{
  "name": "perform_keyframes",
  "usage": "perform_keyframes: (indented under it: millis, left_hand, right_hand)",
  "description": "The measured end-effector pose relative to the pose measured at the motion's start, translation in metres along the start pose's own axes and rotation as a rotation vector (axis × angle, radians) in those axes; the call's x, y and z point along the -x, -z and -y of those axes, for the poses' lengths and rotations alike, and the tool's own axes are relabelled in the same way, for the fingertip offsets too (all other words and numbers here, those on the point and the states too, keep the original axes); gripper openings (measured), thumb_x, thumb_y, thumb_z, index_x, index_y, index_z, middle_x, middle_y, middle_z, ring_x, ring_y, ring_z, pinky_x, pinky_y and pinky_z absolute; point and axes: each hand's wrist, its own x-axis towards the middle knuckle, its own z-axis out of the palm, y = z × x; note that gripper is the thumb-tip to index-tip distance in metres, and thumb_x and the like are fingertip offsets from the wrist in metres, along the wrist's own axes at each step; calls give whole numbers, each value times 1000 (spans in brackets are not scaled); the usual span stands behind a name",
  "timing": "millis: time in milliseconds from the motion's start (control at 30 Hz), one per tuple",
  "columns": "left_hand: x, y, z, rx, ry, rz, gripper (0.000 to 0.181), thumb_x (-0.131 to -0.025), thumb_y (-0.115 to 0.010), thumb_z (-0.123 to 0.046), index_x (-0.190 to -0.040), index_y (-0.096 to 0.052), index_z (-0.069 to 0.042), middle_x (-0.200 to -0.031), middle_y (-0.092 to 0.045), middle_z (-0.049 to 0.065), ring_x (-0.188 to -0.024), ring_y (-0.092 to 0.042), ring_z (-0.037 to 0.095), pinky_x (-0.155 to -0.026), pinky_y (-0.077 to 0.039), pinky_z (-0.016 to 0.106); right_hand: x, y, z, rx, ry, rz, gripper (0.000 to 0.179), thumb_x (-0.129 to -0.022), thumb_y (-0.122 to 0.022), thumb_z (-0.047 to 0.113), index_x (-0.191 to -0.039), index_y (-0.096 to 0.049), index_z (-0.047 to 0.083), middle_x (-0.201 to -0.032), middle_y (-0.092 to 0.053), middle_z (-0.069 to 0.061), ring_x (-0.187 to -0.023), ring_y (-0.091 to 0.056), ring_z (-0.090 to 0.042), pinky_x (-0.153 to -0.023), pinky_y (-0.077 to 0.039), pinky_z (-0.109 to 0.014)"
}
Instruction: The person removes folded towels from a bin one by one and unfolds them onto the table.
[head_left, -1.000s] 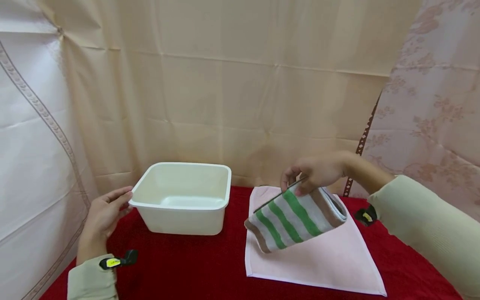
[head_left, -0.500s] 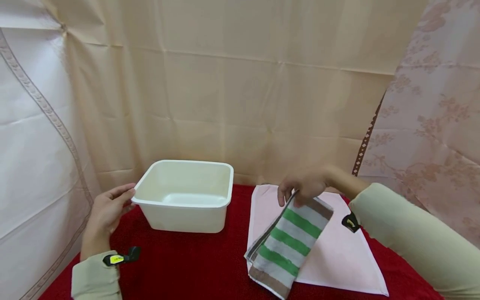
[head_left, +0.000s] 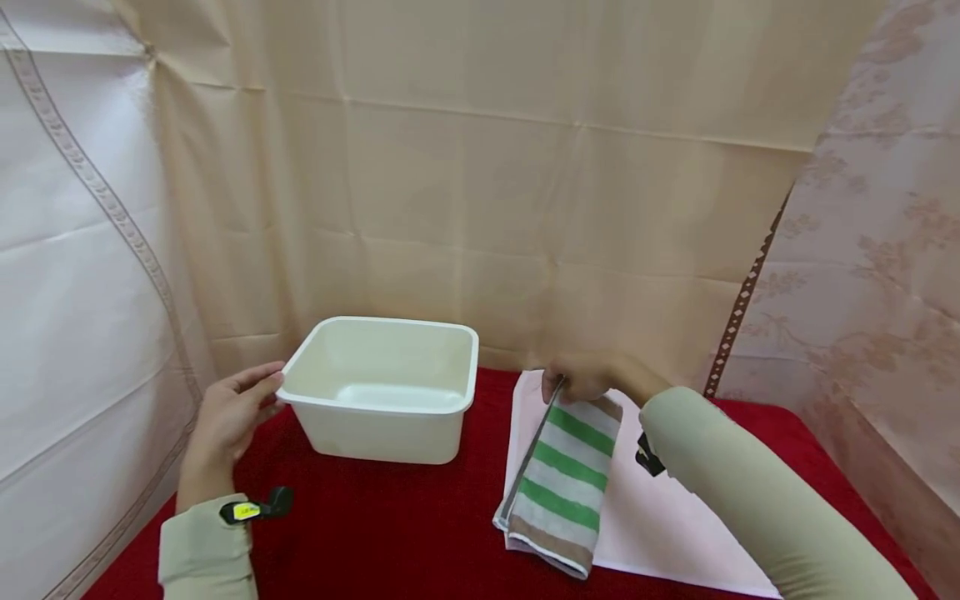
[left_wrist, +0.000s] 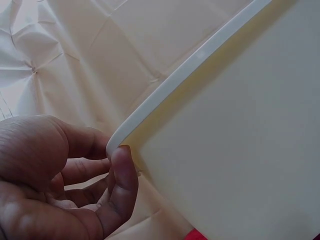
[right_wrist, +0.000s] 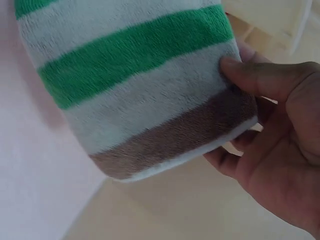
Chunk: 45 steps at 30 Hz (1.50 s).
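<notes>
A cream plastic basin stands on the left of the red-covered table. My left hand pinches its near left rim corner, thumb on one side and fingers on the other, as the left wrist view shows at the rim. In my right hand is a folded striped towel, grey-white with green and brown bands. The right wrist view shows the thumb over one edge of the towel and the fingers behind it. The towel hangs tilted over the left part of a pale pink cloth.
The pink cloth lies flat on the red table cover. A beige curtain hangs close behind the basin. A white sheet is on the left side, and a floral pinkish one on the right.
My right hand has moved left and slightly down, and the towel has swung from a sideways slant to hanging lengthwise. My left hand keeps its hold on the basin rim.
</notes>
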Motion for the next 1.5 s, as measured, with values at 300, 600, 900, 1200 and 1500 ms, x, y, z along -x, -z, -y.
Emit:
perform_keyframes:
  millis: [300,600,900,1200,1500]
  left_hand:
    - [-1,-2,0,-30,4,-7,27,-100,-67,-12,-126,-67,-5,-90,-70,-12,-78,-64,6,-71,-59,23]
    - [-2,-5,1,-97,14,-16,45,-101,-65,-15,-140,-55,6,-92,-68,-13,-80,-64,5,-73,-59,24]
    - [1,-2,-5,-238,-3,-2,49,-102,-65,-23,-141,-53,6,-91,-66,-16,-78,-64,6,-68,-59,23]
    - [12,-19,-39,-489,-102,-214,45,-103,-59,-31,-134,-61,1,-94,-63,0,-69,-58,8,-57,-54,23]
    - [23,-83,-52,-743,-385,-87,35,-103,-59,-26,-124,-70,0,-114,-70,23,-86,-64,31,-64,-51,29]
  right_hand:
    - [-28,-44,-26,32,132,-184,30,-89,-56,-11,-99,-74,10,-93,-67,6,-86,-54,-15,-82,-50,-33]
    - [-36,-80,-28,256,39,-287,16,-98,-64,11,-112,-70,13,-109,-63,-8,-108,-51,-34,-94,-46,-57]
    - [-36,-101,-31,246,-52,-225,24,-105,-55,22,-127,-61,15,-128,-57,-8,-114,-50,-32,-96,-48,-52]
    - [-35,-97,-30,297,-63,-256,36,-103,-59,26,-137,-59,15,-136,-56,-9,-122,-52,-33,-103,-47,-54]
    - [-14,-84,-28,355,-13,-300,34,-100,-63,25,-133,-63,14,-135,-60,-11,-120,-56,-37,-99,-48,-59]
